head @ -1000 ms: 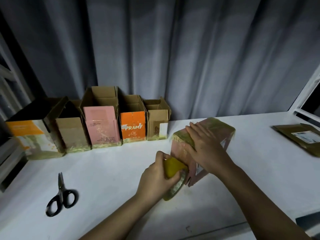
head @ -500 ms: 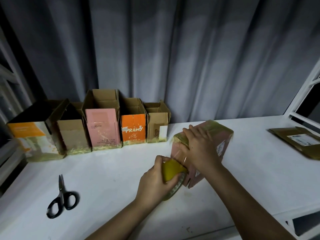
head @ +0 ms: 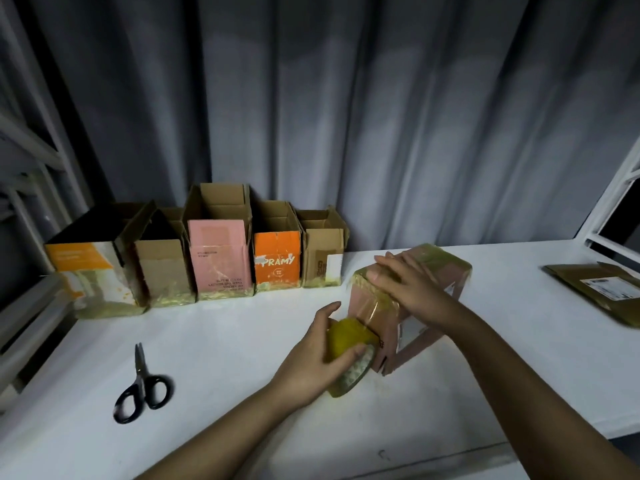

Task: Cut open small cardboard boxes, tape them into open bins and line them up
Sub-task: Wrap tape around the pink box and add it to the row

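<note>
From the left, I'm seeing 5 open bins (head: 221,251) standing in a row against the grey curtain (head: 346,116), their bases wrapped in yellowish tape. In front of them, black-handled scissors (head: 142,386) are lying flat on the white table (head: 225,341), well apart from the hands. Centre now: the left hand (head: 313,358) is curling its fingers round the yellow tape roll (head: 349,358), with a strip running up onto the pink box (head: 408,306). That box is sitting tilted on the table, right of the row. The right hand (head: 412,289) is pressing flat, fingers straight, on the box's taped top. Far right, a brown parcel (head: 602,289) is lying flat.
</note>
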